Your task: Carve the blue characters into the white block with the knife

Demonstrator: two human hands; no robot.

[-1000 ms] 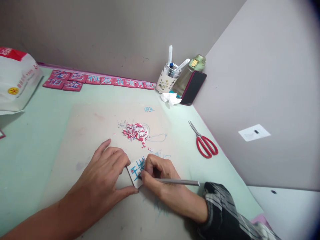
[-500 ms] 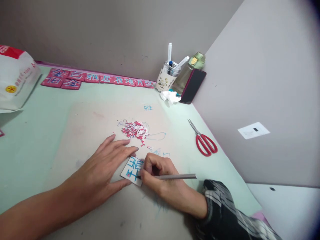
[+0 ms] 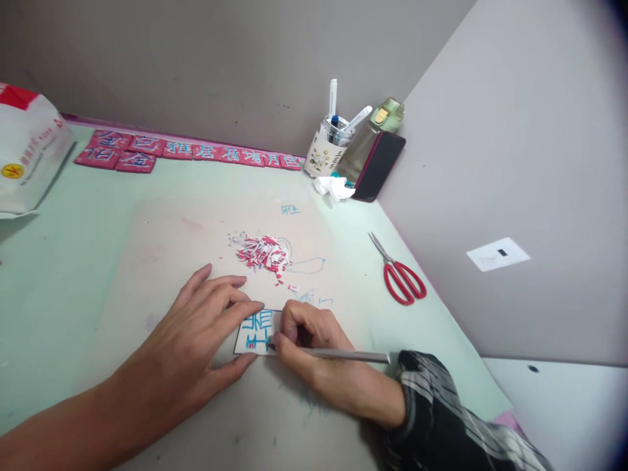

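Observation:
A small white card [image 3: 242, 341] bearing blue strokes and a bit of red lies on the mat. My left hand [image 3: 209, 330] grips it at its edges, thumb at the near edge and index finger at the far one, the other fingers spread on the mat. In my right hand [image 3: 318, 347] is a slim silver craft knife [image 3: 348, 355], its handle pointing right and its tip on the card's blue lines. My fingers cover the card's right part. Just beyond lies a heap of red and white shavings [image 3: 265, 253].
Red tiles with pale characters [image 3: 179, 149] line the back edge. A jar of markers [image 3: 324, 154], a green bottle [image 3: 363, 140], a phone [image 3: 380, 167] and a crumpled tissue [image 3: 333, 188] stand at the corner. Red-handled scissors [image 3: 405, 282] lie right; a white bag [image 3: 34, 150] is left.
The card has turned so its near edge runs nearly level. My left hand has shifted slightly left with it. The knife's handle end has dipped a little.

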